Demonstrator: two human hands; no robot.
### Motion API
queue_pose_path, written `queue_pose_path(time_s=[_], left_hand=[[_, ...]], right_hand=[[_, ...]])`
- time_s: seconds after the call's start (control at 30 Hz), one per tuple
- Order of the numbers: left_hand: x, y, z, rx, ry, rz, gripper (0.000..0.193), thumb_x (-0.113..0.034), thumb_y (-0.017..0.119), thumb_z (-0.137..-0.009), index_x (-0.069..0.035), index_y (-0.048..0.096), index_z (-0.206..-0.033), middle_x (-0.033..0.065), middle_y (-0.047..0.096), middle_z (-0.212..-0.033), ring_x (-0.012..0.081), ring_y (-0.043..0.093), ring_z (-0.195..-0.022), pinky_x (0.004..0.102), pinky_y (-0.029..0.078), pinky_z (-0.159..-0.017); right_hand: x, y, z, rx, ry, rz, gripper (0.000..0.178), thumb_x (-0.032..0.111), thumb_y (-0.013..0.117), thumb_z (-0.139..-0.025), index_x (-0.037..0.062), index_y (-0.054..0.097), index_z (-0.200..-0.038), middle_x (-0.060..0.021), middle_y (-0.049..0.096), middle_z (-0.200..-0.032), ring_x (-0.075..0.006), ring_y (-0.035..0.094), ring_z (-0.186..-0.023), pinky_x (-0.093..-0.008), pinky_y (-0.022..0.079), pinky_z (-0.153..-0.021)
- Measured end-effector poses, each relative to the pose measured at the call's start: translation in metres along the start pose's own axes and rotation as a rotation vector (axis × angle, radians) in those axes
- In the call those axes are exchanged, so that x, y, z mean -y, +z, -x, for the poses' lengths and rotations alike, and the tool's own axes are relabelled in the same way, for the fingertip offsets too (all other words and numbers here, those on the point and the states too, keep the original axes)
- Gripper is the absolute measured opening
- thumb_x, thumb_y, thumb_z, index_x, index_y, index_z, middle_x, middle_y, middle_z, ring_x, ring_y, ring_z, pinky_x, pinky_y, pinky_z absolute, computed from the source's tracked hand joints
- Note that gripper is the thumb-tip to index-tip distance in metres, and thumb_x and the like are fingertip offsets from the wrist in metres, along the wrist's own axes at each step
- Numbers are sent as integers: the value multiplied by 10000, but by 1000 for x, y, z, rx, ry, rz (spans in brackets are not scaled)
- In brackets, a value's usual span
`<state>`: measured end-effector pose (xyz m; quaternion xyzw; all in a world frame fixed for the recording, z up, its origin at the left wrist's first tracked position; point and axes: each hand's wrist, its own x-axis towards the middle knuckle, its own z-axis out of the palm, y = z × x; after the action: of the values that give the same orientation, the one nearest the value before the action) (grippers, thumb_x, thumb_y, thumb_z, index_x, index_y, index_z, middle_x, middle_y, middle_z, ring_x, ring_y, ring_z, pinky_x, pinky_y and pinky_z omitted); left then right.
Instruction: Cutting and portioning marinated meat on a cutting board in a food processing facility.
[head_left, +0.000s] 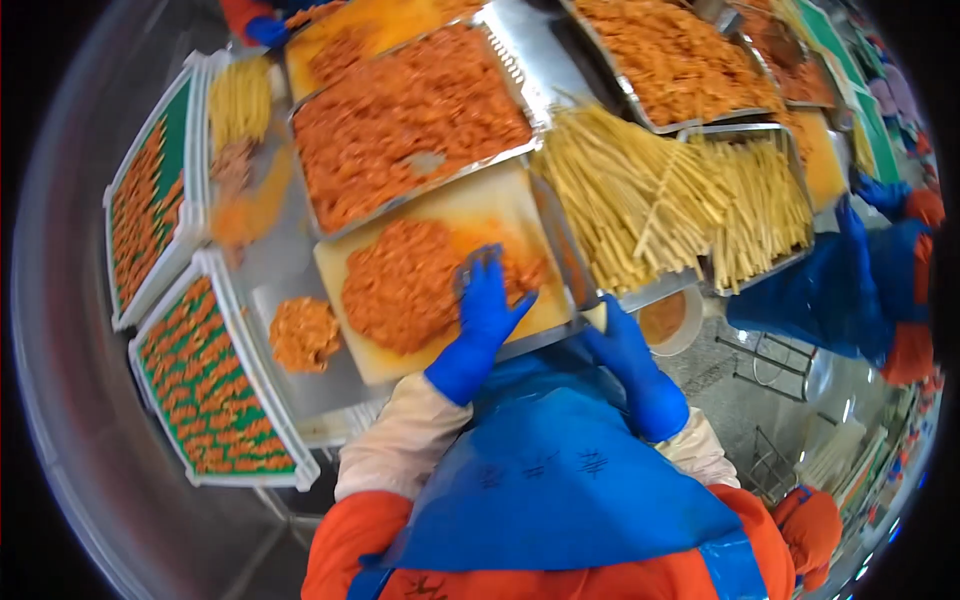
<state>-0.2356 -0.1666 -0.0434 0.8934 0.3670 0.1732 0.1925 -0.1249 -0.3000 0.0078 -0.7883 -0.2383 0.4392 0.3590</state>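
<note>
My left hand (pixel 486 312), in a blue glove, rests on the right part of a mound of orange-red marinated meat pieces (pixel 395 285). Its fingers are spread, with the thumb pointing away to the right. The mound lies on a pale cutting board (pixel 372 366) right in front of me. At the board's right edge, my gloved right hand (pixel 626 350) is closed around something that shows only as a short pale end between thumb and fingers. The rest of that thing is hidden. A smaller clump of meat (pixel 304 334) sits on the metal table left of the board.
Behind the board stands a metal tray of meat (pixel 400 120). Pale sticks (pixel 630 190) are heaped at the right, beside a tray of more sticks (pixel 755 205). Green-lined white trays (pixel 215 385) hold rows of meat pieces at left. A co-worker (pixel 850 270) stands at right.
</note>
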Motion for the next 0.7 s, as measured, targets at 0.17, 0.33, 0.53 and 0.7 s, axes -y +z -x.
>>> queue_pose_path(time_s=[0.17,0.33,0.53,0.7], left_hand=[[11,10,8,286,-52,139,387,-253,520,-605,-107,407,-946,129,406,-895,274,385,-835,387,275,-749],[17,4,15,118,-39,237,396,-218,538,-592,-83,404,-938,120,419,-850,268,397,-807,370,300,-712],[4,-1,11,-11,9,114,393,-239,548,-582,-67,415,-909,110,421,-838,266,393,-808,368,296,-708],[4,13,12,179,29,54,382,-270,542,-577,-68,423,-879,113,426,-830,269,394,-797,373,299,-695]], right_hand=[[-5,3,2,52,38,25,353,195,495,-625,28,374,-911,-196,479,-741,-303,488,-707,-329,369,-581],[-17,11,9,33,-69,240,324,203,493,-644,41,363,-893,-187,476,-680,-303,487,-631,-337,370,-521],[-7,20,10,67,-103,443,276,182,461,-661,44,340,-867,-198,476,-641,-352,467,-610,-390,361,-505],[-13,34,2,55,-63,524,216,143,435,-668,37,321,-818,-204,476,-644,-355,464,-589,-396,360,-480]])
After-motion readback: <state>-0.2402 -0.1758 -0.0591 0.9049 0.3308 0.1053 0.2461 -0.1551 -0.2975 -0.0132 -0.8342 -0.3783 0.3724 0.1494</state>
